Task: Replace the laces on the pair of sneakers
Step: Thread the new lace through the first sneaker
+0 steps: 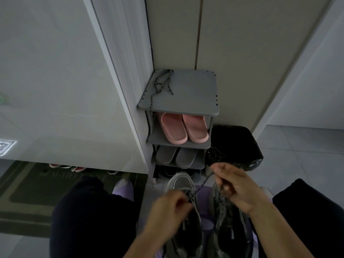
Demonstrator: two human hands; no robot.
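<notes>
Two grey sneakers stand side by side on the floor between my knees: the left sneaker and the right sneaker. My left hand is closed over the lacing area of the left sneaker. My right hand pinches a speckled grey lace that runs taut from the left sneaker's eyelets up to my fingers. A second speckled lace lies loose on top of the grey shoe rack, one end hanging over its front edge.
The rack holds pink slippers and grey slippers on lower shelves. A black bag sits to its right. A dark doormat lies at the left. A purple slipper is by my left knee.
</notes>
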